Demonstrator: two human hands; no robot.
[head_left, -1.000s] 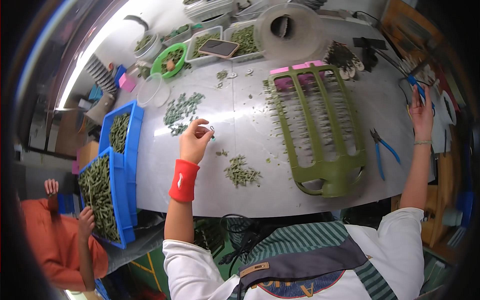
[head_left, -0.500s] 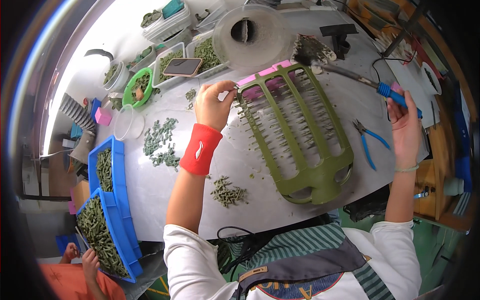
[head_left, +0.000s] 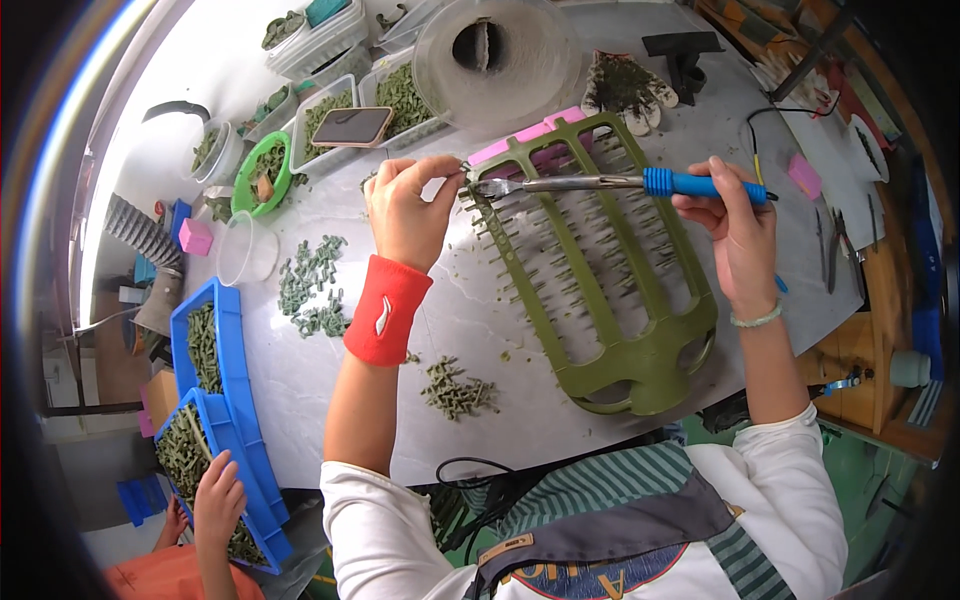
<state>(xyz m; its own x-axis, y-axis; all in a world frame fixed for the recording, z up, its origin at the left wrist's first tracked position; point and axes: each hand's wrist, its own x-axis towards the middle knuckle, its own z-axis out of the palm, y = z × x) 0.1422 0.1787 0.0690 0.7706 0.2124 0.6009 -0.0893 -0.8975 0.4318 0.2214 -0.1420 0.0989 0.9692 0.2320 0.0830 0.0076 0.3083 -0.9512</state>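
An olive-green frame with long bars lies on the table, rows of small green pieces sticking out from its bars. Its far end leans on a pink block. My right hand grips the blue handle of a soldering iron, held level across the frame. The iron's flat metal tip is at the frame's far left corner. There my left hand, with a red wristband, pinches thumb and forefinger together just beside the tip. Whatever is between those fingertips is too small to make out.
Loose green pieces lie in piles left of the frame. Blue trays of pieces stand at the left, with another person's hand over one. Behind are a phone, a plastic tub and a dirty glove.
My right hand has swung the soldering iron left and over the frame, tip now at my left fingertips. My left hand has shifted slightly left. The other person's hand has moved over the tray.
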